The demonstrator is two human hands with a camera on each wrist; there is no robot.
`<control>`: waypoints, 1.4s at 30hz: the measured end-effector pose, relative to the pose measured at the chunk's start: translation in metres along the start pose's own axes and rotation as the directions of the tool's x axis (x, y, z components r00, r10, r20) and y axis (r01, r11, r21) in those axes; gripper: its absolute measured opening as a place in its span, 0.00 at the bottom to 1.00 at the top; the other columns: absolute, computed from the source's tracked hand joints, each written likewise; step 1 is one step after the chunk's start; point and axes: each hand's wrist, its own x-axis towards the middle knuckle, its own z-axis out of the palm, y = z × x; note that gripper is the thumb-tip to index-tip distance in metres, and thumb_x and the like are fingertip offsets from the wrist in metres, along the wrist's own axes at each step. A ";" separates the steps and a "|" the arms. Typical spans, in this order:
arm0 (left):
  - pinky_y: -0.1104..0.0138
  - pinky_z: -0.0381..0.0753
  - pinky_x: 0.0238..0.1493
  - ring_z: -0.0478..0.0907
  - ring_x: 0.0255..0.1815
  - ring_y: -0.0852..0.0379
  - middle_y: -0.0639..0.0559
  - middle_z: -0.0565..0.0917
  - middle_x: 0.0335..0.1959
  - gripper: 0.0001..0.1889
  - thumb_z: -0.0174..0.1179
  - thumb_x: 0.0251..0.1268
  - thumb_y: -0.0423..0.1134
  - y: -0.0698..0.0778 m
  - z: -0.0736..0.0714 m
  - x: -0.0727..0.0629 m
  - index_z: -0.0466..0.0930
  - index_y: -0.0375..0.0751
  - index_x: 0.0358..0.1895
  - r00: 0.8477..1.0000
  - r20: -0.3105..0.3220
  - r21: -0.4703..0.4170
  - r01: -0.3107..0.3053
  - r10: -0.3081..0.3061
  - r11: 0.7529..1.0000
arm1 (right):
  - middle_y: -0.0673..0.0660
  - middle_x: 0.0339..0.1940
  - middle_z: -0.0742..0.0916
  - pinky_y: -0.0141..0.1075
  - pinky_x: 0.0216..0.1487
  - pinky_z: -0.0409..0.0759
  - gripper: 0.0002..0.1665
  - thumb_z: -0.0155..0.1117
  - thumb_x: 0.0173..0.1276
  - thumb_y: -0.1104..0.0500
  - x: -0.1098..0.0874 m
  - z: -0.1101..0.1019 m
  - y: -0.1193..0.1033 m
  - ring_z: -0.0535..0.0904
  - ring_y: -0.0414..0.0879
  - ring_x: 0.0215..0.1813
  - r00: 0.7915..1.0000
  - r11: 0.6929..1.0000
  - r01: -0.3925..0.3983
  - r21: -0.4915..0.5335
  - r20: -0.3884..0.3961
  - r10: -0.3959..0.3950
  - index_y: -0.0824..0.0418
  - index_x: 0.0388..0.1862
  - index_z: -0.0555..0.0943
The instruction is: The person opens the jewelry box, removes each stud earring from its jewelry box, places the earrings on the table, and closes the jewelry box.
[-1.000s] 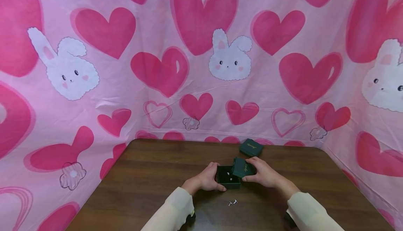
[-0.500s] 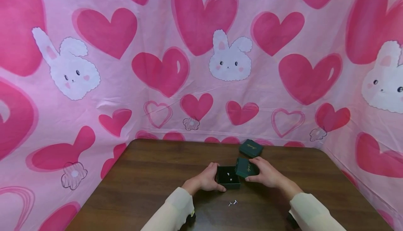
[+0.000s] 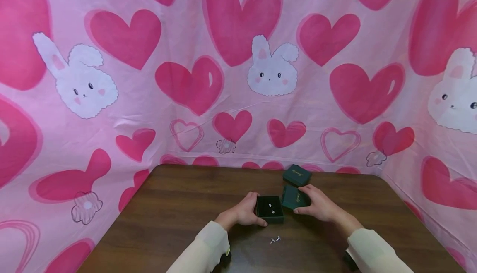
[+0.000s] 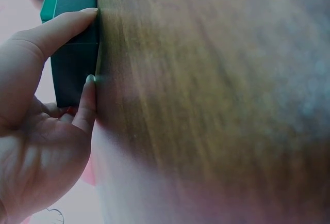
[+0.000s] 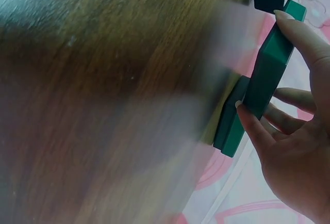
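Note:
My left hand [image 3: 244,211] grips the left side of an open dark green jewelry box [image 3: 274,220], its thumb along the near wall. On the black lining inside sit two tiny silver star-shaped pieces [image 3: 270,205]. In the left wrist view, the thumb presses the wall of the box [image 4: 75,69], which rests on the table. My right hand [image 3: 316,204] holds the box's green lid [image 3: 292,198], with gold script on top, just right of the box. The right wrist view shows the lid [image 5: 270,61] tilted, pinched between thumb and fingers.
A second dark green piece with gold script [image 3: 297,175] lies behind the lid, near the table's back edge. Two small silver studs [image 3: 278,238] lie in front of the box on the brown wooden table [image 3: 186,198]. A pink heart-print cloth [image 3: 231,95] hangs around the table.
My right hand has moved slightly right with the lid, away from the box, so the lid no longer overlaps the box's right part. My left hand and the box have stayed put.

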 end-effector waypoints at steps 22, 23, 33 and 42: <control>0.61 0.74 0.59 0.72 0.50 0.55 0.51 0.71 0.51 0.42 0.81 0.49 0.44 0.005 0.000 -0.003 0.66 0.35 0.64 1.000 -0.011 -0.005 -0.006 0.006 1.000 | 0.67 0.62 0.79 0.62 0.63 0.73 0.51 0.79 0.56 0.40 -0.006 -0.003 0.015 0.76 0.61 0.59 1.000 0.999 0.012 -0.047 -0.014 -0.012 0.69 0.69 0.73; 0.60 0.74 0.59 0.72 0.50 0.55 0.51 0.71 0.51 0.42 0.81 0.49 0.44 0.005 0.000 -0.003 0.66 0.35 0.64 1.000 -0.010 -0.005 -0.005 0.005 1.000 | 0.67 0.62 0.79 0.62 0.63 0.74 0.51 0.79 0.56 0.40 -0.007 -0.003 0.015 0.76 0.60 0.59 1.000 0.999 0.008 -0.051 -0.013 -0.009 0.69 0.69 0.73; 0.61 0.74 0.60 0.73 0.50 0.54 0.51 0.71 0.50 0.42 0.81 0.47 0.44 0.002 0.002 -0.002 0.66 0.35 0.63 1.000 -0.020 0.001 -0.010 0.010 1.000 | 0.66 0.60 0.79 0.63 0.62 0.73 0.50 0.78 0.57 0.39 -0.010 -0.004 0.020 0.77 0.60 0.58 0.999 0.997 -0.025 -0.075 0.022 0.027 0.69 0.68 0.73; 0.60 0.74 0.59 0.73 0.50 0.55 0.51 0.71 0.50 0.42 0.81 0.47 0.44 0.001 0.002 -0.001 0.67 0.35 0.62 1.000 -0.017 -0.005 -0.012 0.012 1.000 | 0.68 0.61 0.79 0.65 0.61 0.73 0.50 0.77 0.58 0.37 -0.013 -0.006 0.024 0.77 0.62 0.58 0.998 0.994 -0.048 -0.101 0.025 0.051 0.69 0.68 0.73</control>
